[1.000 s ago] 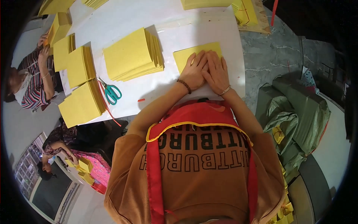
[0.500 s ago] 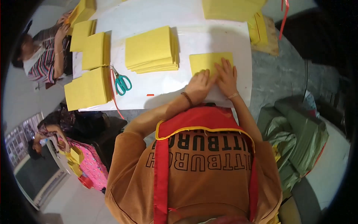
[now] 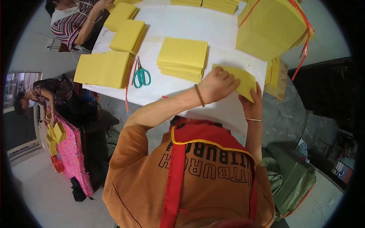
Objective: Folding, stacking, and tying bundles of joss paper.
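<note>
A flat rectangular piece of yellow paper (image 3: 245, 79) is raised and slightly bowed at the right end of the white-topped table; whether it is a single sheet or folded I cannot tell. My left hand (image 3: 219, 85) has its fingers curled closed at the paper's left end, covering that edge. At the other end, my right hand (image 3: 253, 103) grips the right edge between thumb and fingers. Just left of my hands lies a stack of similar yellow paper (image 3: 182, 55). Scissors with teal handles (image 3: 142, 77) rest farther left on the table.
More yellow stacks (image 3: 102, 69) line the table's left side. A tall yellow bundle tied with red strap (image 3: 272, 28) stands at the far right. Two other people work at the left, one by a pink-covered table (image 3: 72, 152). Green sacks (image 3: 291, 182) sit at my right.
The paper lay flat under both hands; now it is lifted and held at its two ends. My right hand has moved right and nearer me. The whole view has shifted.
</note>
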### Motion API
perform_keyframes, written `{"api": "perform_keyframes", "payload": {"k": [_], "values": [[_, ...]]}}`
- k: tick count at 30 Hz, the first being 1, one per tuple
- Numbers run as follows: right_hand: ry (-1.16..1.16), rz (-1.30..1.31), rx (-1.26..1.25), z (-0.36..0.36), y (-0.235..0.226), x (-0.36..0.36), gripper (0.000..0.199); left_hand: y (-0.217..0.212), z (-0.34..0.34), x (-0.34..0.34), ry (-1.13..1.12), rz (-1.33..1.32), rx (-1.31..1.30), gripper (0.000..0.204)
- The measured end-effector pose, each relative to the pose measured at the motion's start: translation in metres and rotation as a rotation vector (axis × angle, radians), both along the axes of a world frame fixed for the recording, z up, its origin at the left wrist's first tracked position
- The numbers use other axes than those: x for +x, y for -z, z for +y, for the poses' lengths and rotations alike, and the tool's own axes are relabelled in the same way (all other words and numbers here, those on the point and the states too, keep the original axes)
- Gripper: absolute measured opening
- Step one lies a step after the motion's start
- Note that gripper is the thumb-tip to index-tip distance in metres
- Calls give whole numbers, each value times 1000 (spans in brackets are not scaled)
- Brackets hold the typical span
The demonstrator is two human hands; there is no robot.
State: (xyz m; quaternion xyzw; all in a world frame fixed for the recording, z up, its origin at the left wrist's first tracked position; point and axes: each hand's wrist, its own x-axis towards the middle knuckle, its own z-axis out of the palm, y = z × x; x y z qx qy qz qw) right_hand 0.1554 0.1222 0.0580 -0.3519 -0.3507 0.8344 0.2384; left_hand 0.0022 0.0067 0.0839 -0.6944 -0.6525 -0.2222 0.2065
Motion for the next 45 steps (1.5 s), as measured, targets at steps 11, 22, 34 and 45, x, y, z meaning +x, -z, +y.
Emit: {"api": "perform_keyframes", "payload": {"k": [11, 22, 34, 45], "values": [[-458, -131, 591, -34, 12, -162, 44, 14, -96, -119, -409, 217, 6, 41], [-530, -366, 1061, -45, 57, -172, 65, 91, -109, -153, -821, -1219, -51, 79], [-394, -122, 291, -37, 79, -154, 66, 61, -107, -150, -615, -1993, -336, 53], [-627, 198, 340, -4, 78, -114, 113, 76, -100, -108, -97, -1892, 67, 64]]}}
